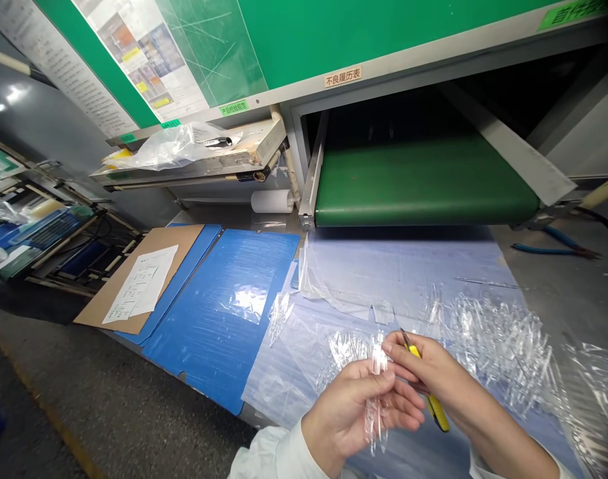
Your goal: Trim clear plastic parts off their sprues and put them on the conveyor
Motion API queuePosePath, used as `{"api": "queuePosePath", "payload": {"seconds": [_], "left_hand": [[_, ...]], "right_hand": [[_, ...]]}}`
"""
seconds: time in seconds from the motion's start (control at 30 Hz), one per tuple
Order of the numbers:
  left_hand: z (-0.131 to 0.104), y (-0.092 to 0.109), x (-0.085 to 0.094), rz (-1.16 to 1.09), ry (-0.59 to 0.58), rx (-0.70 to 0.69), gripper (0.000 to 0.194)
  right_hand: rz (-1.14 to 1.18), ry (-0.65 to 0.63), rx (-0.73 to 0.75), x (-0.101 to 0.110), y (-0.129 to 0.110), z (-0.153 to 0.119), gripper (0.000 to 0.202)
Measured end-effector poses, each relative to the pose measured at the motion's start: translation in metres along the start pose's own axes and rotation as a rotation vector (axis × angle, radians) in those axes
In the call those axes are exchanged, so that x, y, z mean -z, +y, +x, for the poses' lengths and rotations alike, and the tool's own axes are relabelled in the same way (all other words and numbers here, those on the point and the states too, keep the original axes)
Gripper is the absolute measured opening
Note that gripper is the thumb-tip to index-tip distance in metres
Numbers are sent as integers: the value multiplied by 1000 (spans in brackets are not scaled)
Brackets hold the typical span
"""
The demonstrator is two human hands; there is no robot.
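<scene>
The largest thing before you is the green board (358, 46), far off at 12 o'clock from your hands; the desk (568, 293) spreads under them, and the belt (424, 179) ends over its back edge at 12 o'clock. Bluish film (408, 266) covers the middle, with the blue sheet (209, 313) between 9 and 10 o'clock and the cardboard (184, 239) beyond it at 10, bearing the paper (147, 283). A heap (503, 352) of clear parts lies between 2 and 3 o'clock, with pliers (579, 251) farther out at 2. Your left hand's (356, 399) grip pinches several clear parts (376, 426) between thumb and fingers; your right hand's (428, 362) grip keeps the yellow knife (438, 414) under its fingers, while thumb and forefinger meet beside the parts' upper ends, and I cannot tell whether they pinch one.
</scene>
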State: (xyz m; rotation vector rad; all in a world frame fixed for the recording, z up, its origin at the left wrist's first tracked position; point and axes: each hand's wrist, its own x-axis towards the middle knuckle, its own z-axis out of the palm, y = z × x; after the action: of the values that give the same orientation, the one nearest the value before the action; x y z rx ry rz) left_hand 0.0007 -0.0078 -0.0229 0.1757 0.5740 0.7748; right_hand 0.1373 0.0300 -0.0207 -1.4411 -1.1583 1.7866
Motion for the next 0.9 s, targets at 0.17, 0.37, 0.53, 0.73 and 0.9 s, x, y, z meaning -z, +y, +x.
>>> {"api": "queuePosePath", "payload": {"seconds": [0.17, 0.37, 0.53, 0.73, 0.9], "left_hand": [[0, -1, -1, -37, -25, 39, 37], [0, -3, 1, -73, -63, 66, 39], [-1, -2, -1, -35, -57, 50, 36], [-2, 2, -3, 36, -34, 36, 38], [-7, 9, -7, 342, 135, -131, 36]], "right_hand": [[26, -19, -33, 1, 2, -1, 47], [33, 0, -43, 2, -3, -6, 47], [4, 20, -40, -1, -9, -8, 48], [-26, 60, -16, 3, -9, -8, 48], [-55, 114, 49, 11, -1, -11, 46]]}}
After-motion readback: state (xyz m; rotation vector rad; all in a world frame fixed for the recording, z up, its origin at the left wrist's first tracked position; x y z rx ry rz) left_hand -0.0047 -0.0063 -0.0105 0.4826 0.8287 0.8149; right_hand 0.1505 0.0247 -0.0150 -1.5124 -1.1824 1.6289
